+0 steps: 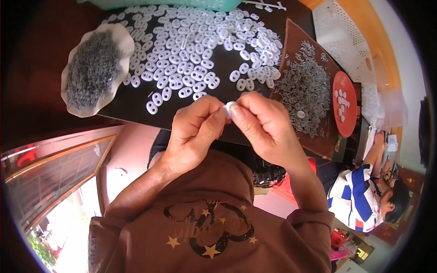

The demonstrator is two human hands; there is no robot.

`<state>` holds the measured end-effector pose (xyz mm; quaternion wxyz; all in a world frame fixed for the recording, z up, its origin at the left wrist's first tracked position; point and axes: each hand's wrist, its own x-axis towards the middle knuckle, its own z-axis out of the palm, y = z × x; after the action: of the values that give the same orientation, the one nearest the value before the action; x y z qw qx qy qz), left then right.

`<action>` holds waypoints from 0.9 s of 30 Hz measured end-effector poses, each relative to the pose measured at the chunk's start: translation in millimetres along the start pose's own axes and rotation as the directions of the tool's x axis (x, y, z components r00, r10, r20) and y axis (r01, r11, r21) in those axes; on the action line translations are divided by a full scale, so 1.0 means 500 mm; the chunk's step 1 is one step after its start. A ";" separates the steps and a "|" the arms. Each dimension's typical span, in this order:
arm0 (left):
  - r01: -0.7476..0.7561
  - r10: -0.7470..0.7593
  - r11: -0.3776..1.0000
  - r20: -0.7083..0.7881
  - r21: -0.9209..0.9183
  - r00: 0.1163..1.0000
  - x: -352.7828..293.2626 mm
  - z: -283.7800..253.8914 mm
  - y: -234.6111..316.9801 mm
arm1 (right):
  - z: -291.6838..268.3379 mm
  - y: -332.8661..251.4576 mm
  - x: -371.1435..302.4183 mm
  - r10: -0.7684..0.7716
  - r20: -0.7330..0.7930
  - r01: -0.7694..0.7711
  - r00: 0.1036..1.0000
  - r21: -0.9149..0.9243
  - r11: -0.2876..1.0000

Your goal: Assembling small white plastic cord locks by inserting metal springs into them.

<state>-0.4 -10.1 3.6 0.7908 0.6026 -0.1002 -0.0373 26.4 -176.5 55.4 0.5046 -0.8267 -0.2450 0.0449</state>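
My left hand (193,134) and my right hand (264,125) meet above the near edge of a dark table (123,107). Their fingertips pinch one small white plastic oval piece (229,108) between them. Most of that piece is hidden by the fingers. Beyond the hands, several matching white two-hole pieces (195,50) lie spread over the tabletop. A heap of small grey metal parts (306,91) rests on a brown board just right of my right hand.
A white scalloped dish (119,37) at the left holds more grey metal parts. A red plate (344,88) with a few white pieces sits at the right, a white perforated basket (339,34) behind it. Another person in a striped top (359,195) sits lower right.
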 end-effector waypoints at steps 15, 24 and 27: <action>0.093 -0.155 0.950 0.191 0.298 0.969 0.028 0.008 0.039 | -0.377 0.132 -0.165 0.195 -0.488 -0.424 0.851 -0.420 0.802; 0.048 -0.164 0.921 0.273 0.387 0.948 0.036 0.002 0.038 | -0.376 0.095 -0.121 0.246 -0.510 -0.508 0.824 -0.474 0.720; 0.068 -0.201 0.914 0.301 0.399 0.932 0.046 0.003 0.047 | -0.319 0.070 -0.075 0.119 -0.305 -0.276 0.945 -0.544 0.792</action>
<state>20.4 -9.5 29.0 0.6249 0.7352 -0.1964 -0.1744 57.5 -336.0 96.8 0.2481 -0.9606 -0.0916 -0.0858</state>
